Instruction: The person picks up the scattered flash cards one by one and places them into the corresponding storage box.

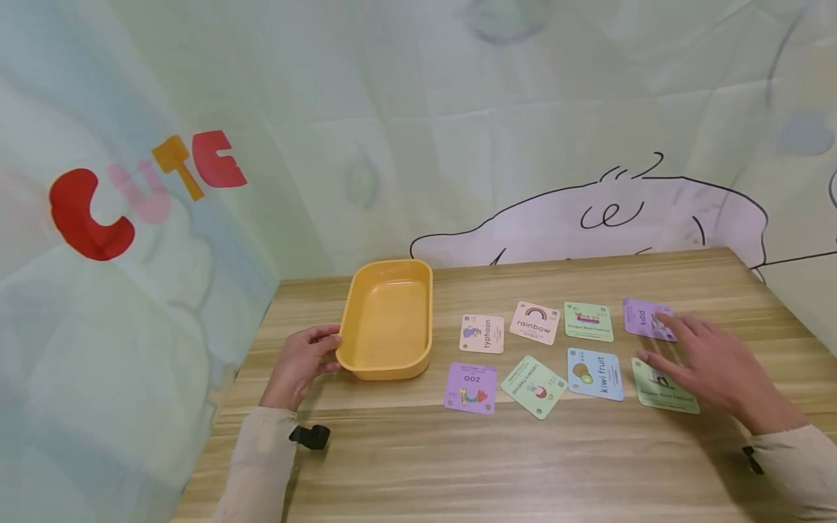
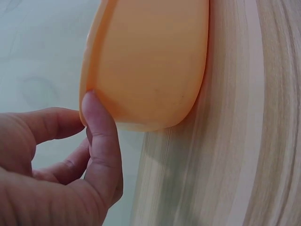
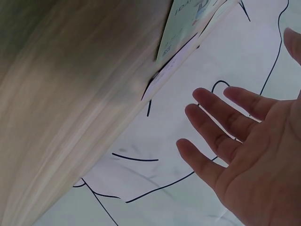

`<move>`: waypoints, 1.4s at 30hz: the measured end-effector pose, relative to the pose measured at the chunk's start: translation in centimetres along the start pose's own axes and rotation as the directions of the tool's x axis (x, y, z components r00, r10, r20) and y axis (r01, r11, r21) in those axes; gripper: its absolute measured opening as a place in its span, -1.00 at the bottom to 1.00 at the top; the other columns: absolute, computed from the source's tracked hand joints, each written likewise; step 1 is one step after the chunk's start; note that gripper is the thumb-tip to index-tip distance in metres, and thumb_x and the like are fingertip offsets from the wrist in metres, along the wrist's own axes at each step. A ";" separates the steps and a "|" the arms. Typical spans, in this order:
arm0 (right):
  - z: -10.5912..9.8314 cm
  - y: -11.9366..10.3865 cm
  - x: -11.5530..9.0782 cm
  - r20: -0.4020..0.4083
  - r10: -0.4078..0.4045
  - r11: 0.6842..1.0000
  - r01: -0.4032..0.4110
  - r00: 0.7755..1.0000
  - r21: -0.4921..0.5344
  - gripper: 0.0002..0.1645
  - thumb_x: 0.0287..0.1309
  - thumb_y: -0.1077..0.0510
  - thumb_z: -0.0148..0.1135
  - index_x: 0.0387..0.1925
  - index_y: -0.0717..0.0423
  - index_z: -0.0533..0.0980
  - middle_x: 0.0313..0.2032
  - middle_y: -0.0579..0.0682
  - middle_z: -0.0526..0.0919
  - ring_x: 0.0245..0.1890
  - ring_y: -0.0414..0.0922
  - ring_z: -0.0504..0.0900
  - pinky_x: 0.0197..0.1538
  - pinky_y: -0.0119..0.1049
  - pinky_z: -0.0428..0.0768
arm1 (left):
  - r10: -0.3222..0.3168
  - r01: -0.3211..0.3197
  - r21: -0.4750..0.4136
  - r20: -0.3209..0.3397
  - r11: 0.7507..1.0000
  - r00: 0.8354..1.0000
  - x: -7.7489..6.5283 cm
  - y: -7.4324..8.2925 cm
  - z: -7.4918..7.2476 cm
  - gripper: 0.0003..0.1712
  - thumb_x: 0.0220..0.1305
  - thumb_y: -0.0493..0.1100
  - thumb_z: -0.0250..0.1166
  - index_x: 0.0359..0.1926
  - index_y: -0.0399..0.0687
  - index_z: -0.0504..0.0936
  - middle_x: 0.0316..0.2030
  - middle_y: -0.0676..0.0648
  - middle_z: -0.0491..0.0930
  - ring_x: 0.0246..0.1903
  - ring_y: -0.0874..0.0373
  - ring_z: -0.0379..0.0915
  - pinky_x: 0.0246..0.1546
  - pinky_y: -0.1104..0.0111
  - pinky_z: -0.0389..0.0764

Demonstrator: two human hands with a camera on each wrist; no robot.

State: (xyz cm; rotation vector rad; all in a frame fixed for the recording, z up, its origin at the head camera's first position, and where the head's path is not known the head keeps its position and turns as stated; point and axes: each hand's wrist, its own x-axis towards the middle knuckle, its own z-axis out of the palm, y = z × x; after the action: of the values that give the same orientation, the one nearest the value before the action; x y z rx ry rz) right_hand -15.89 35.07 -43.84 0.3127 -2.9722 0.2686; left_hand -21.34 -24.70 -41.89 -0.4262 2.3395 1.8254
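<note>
Along the near left corner of the yellow tray, the left hand pinches it between thumb and fingers. Out to the right, the right hand, fingers spread, hangs above the purple park card and a green card. Six more cards (kiwi fruit among them) lie in two rows between tray and right hand on the wooden table.

The right hand hides part of the park card and part of the green card nearer. The cards' finest print is too small to read. The left wrist view cuts off the tray's far end; the head view, the table's near edge and both sleeves.
</note>
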 end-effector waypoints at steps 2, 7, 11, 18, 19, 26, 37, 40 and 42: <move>0.1 0.1 -0.1 0.012 -0.006 1.000 0.006 1.000 -0.009 0.03 0.26 -0.42 0.20 0.38 0.34 0.33 0.21 0.51 0.42 0.15 0.49 0.42 0.11 0.46 0.41 | 0.002 -0.002 0.002 0.003 1.000 1.000 0.0 0.0 0.0 -0.54 0.48 -0.17 0.22 0.30 -0.28 0.49 0.07 -0.18 0.53 -0.21 0.18 0.56 -0.29 0.40 0.72; 0.2 0.5 -0.3 0.045 -0.026 0.999 0.028 0.999 -0.030 0.05 0.16 -0.45 0.28 0.31 0.33 0.42 0.16 0.52 0.47 0.11 0.47 0.46 0.04 0.44 0.47 | 0.001 -0.001 0.009 0.007 1.000 1.000 0.0 -0.1 0.0 -0.54 0.49 -0.17 0.22 0.30 -0.28 0.49 0.09 -0.18 0.52 -0.20 0.18 0.56 -0.28 0.40 0.72; 0.3 0.7 -0.5 0.065 -0.039 0.999 0.041 0.997 -0.034 0.07 0.10 -0.46 0.33 0.30 0.32 0.44 0.17 0.52 0.46 0.13 0.46 0.45 0.04 0.44 0.48 | 0.001 -0.001 0.009 0.013 1.000 1.000 0.0 -0.2 -0.1 -0.54 0.49 -0.16 0.22 0.30 -0.27 0.50 0.09 -0.18 0.52 -0.19 0.17 0.56 -0.28 0.40 0.72; 0.5 1.2 -0.7 0.080 -0.056 0.998 0.055 0.995 0.009 0.06 -0.05 -0.46 0.45 0.22 0.26 0.52 0.14 0.46 0.50 0.11 0.39 0.48 -0.05 0.39 0.54 | 0.000 0.000 0.010 0.017 1.000 1.000 0.1 -0.3 -0.1 -0.54 0.49 -0.16 0.22 0.30 -0.29 0.49 0.08 -0.18 0.52 -0.20 0.18 0.56 -0.28 0.40 0.72; 0.6 1.2 -0.7 0.082 -0.057 0.998 0.056 0.995 0.014 0.04 -0.06 -0.45 0.46 0.20 0.26 0.54 0.13 0.45 0.50 0.11 0.39 0.49 -0.06 0.38 0.55 | -0.002 0.002 0.010 0.017 1.000 1.000 0.1 -0.3 -0.1 -0.54 0.49 -0.16 0.21 0.30 -0.29 0.49 0.08 -0.18 0.52 -0.20 0.18 0.56 -0.28 0.40 0.72; 0.9 1.6 -0.6 0.087 -0.086 0.996 0.083 0.993 0.038 0.04 -0.12 -0.45 0.50 0.16 0.26 0.57 0.17 0.42 0.50 0.12 0.39 0.50 0.00 0.39 0.53 | -0.006 0.006 0.007 0.015 1.000 1.000 0.2 -0.4 -0.1 -0.53 0.49 -0.15 0.22 0.30 -0.28 0.48 0.09 -0.19 0.51 -0.20 0.17 0.57 -0.27 0.39 0.72; 1.1 1.7 -0.2 0.144 -0.063 0.997 0.055 0.988 0.060 0.06 -0.19 -0.47 0.51 0.11 0.27 0.60 0.14 0.39 0.51 0.06 0.35 0.54 -0.06 0.36 0.56 | 0.000 0.000 -0.016 0.017 1.000 1.000 0.3 -0.3 -0.1 -0.53 0.48 -0.17 0.23 0.30 -0.29 0.49 0.04 -0.16 0.53 -0.21 0.16 0.55 -0.29 0.39 0.72; 1.0 1.7 -0.1 0.142 -0.075 0.995 0.066 0.987 0.070 -0.11 -0.20 -0.42 0.55 -0.04 0.18 0.65 0.04 0.31 0.56 -0.04 0.26 0.58 -0.10 0.29 0.59 | 0.003 -0.003 -0.017 0.019 1.000 1.000 0.4 -0.2 -0.1 -0.53 0.48 -0.17 0.22 0.30 -0.30 0.48 0.03 -0.16 0.53 -0.22 0.17 0.56 -0.30 0.39 0.72; 1.0 1.8 0.0 0.142 -0.083 0.994 0.073 0.986 0.077 -0.21 -0.20 -0.40 0.56 -0.13 0.12 0.66 -0.02 0.26 0.58 -0.09 0.20 0.58 -0.12 0.25 0.60 | 0.005 -0.004 -0.019 0.022 1.000 1.000 0.4 -0.2 -0.1 -0.53 0.48 -0.18 0.22 0.30 -0.31 0.47 0.02 -0.16 0.54 -0.23 0.18 0.56 -0.30 0.39 0.72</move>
State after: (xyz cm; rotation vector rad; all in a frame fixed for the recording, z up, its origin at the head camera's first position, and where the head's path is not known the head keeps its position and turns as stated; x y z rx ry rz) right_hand -16.41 36.58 -45.09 0.4753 -3.0882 0.3586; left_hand -21.60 -24.94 -42.19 -0.4011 2.3123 1.8460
